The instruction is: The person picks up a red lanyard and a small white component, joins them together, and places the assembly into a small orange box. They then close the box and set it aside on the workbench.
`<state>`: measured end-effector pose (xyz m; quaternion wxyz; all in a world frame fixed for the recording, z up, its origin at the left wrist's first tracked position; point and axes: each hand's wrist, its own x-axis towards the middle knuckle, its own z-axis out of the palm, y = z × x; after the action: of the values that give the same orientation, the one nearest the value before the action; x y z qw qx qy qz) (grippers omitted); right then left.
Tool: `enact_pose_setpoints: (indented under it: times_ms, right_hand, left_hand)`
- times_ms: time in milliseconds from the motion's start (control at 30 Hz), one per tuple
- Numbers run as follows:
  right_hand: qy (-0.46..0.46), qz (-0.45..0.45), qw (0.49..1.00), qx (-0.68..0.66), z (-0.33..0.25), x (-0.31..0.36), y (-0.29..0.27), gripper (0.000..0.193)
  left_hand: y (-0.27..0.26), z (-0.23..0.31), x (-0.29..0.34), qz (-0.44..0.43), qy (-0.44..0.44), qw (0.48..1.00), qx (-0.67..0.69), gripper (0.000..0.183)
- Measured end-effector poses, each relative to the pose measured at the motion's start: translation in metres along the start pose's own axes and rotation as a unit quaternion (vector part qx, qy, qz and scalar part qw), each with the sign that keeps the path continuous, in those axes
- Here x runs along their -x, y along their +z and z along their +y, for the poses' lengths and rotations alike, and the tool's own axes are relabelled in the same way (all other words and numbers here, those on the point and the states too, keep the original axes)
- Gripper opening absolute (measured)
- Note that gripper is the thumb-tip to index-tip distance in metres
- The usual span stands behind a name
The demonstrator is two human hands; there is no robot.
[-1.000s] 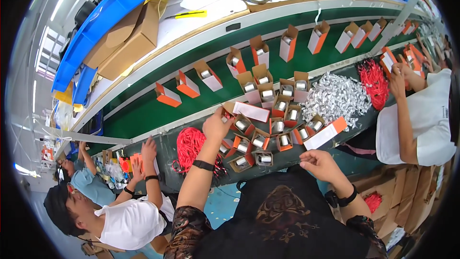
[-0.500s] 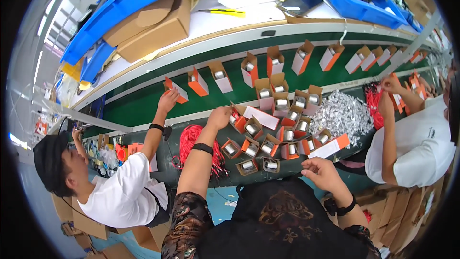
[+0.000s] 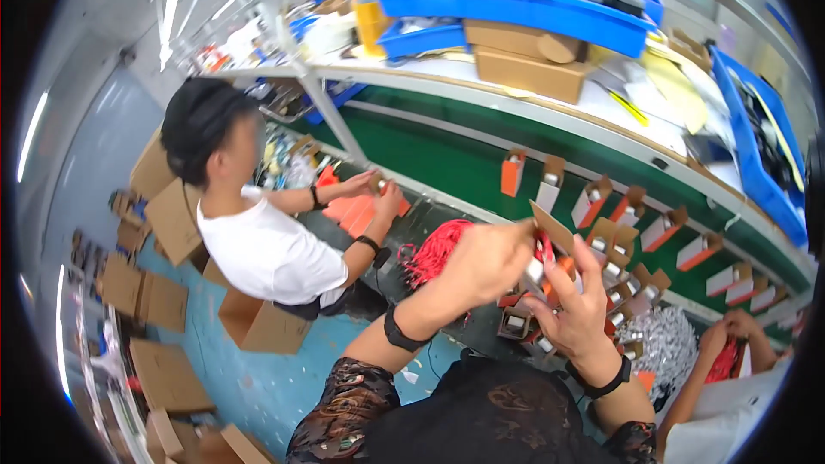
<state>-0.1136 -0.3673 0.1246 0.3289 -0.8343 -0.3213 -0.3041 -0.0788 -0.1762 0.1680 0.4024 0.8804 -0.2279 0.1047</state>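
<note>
1. Currently, your right hand [image 3: 580, 318] has its fingers curled round an open-flapped carton [image 3: 554, 230], raised above the dark bench [image 3: 430, 211].
2. Your left hand [image 3: 488, 265] is at that carton's opening, fingers bunched; blur hides whether they grip anything.
3. Something white and something red show at the carton's mouth, between your hands.
4. Your hands and the carton block part of the open cartons [image 3: 640, 290] clustered behind them on the bench.
5. Just beyond your left forearm lies a red cord bundle [image 3: 432, 251]; a silvery heap of small pieces [image 3: 660, 337] lies to your right.
6. More cartons stand along the green conveyor belt [image 3: 412, 142], below a shelf carrying a blue tray [image 3: 524, 7] and a cardboard box [image 3: 528, 73].
7. On your left, a co-worker in a white T-shirt [image 3: 265, 245] works near flat orange cartons [image 3: 351, 213].
</note>
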Motion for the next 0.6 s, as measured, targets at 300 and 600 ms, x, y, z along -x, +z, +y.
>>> enact_pose_setpoints:
  times_ms: [300,600]
  right_hand:
    - [0.077,-0.061,0.978,-0.186,-0.010,0.027,-0.004,0.034]
    - [0.114,-0.006,0.952,-0.284,-0.012,0.075,0.005,0.094]
  left_hand:
    - [0.083,0.007,0.089,0.011,-0.222,0.629,0.745,0.071]
    - [0.085,-0.002,0.099,-0.049,-0.349,0.647,0.676,0.035]
